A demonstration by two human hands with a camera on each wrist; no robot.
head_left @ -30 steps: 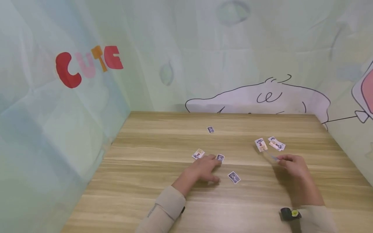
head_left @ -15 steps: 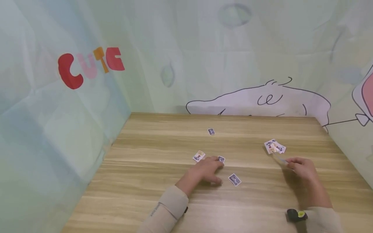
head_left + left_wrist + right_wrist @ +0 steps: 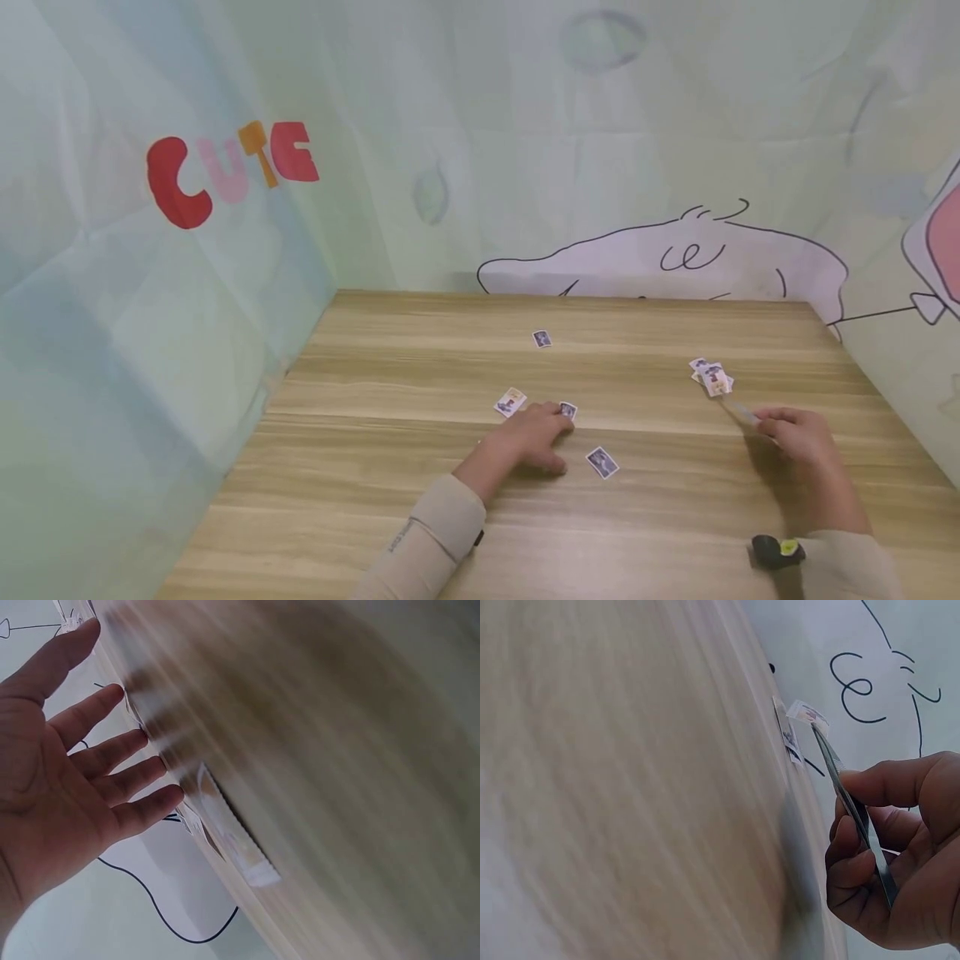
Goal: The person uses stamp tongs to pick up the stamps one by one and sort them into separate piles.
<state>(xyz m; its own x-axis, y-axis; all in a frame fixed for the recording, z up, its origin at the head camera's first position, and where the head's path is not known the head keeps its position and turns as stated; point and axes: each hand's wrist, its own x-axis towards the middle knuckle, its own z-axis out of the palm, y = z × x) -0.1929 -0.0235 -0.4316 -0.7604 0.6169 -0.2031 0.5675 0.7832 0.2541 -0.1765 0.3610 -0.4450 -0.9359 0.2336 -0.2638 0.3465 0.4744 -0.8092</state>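
My right hand [image 3: 802, 437] holds metal tweezers [image 3: 853, 814] between thumb and fingers. Their tips pinch a small printed stamp [image 3: 808, 714], which overlaps a little pile of stamps [image 3: 698, 365] at the right in the head view. My left hand [image 3: 528, 437] reaches over the middle of the table, fingers spread and fingertips down at the wood. One dark stamp [image 3: 569, 410] shows partly beyond its fingertips, and a lighter stamp [image 3: 510, 402] lies beside its knuckles. Near the thumb is another dark stamp [image 3: 602, 462]. A stamp with a toothed edge [image 3: 234, 834] appears close up in the left wrist view.
Farther back on the wooden table [image 3: 390, 350] lies a single stamp [image 3: 542, 339]. A printed cloth backdrop [image 3: 450, 125] rises along the table's back edge and both sides, with coloured letters on its left part.
My right hand has moved right with the tweezers, carrying the pinched stamp from left of the pile to over it. The left hand stays almost in place.
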